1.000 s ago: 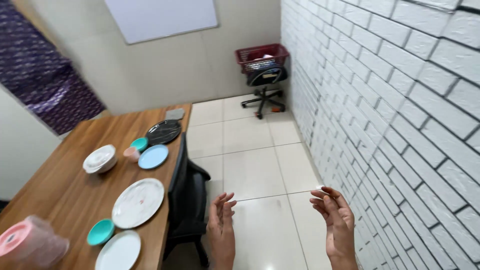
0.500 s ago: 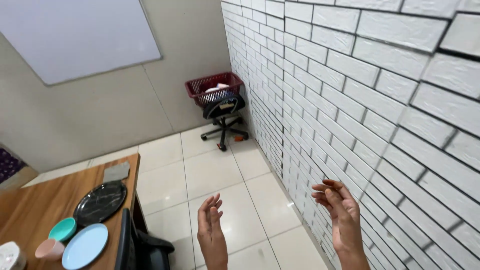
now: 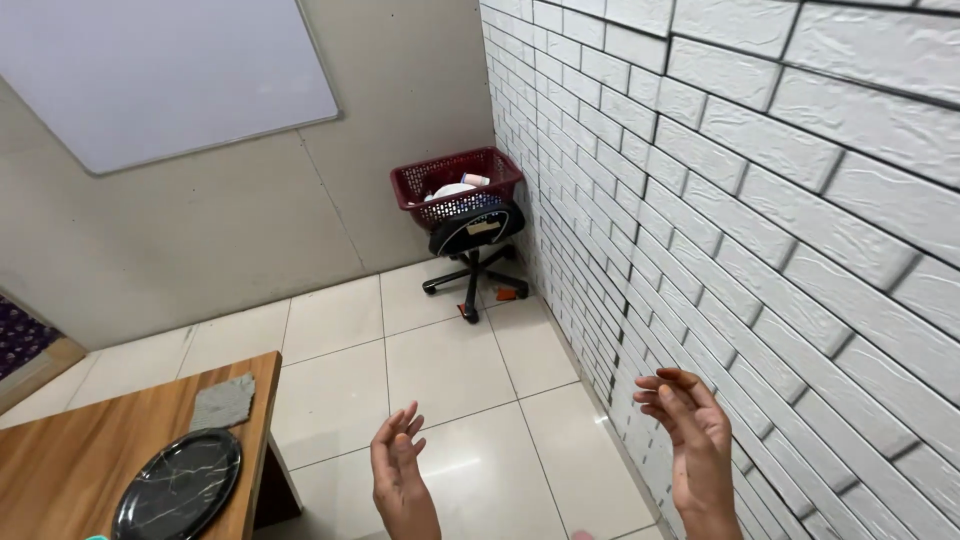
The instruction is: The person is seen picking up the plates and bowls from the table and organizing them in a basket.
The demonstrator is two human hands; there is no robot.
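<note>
While both hands (image 3: 400, 470) (image 3: 690, 435) hover empty, fingers loose, black plate (image 3: 178, 487) (cut off below), basket (image 3: 456, 184) contents unclear.

A red basket (image 3: 455, 186) is sitting on an office chair (image 3: 475, 262) in the far corner, holding a few pale items too small to make out, with a dark bag (image 3: 477, 228) lying on the seat under it. A whiteboard (image 3: 150, 75) is hanging on the beige back wall, and a white brick wall (image 3: 760, 200) is running along the right side above the tiled floor (image 3: 440, 370). At the lower left, a black marbled plate (image 3: 178, 487) and a grey cloth (image 3: 223, 401) are resting just beside each other on the wooden surface (image 3: 60, 470).
</note>
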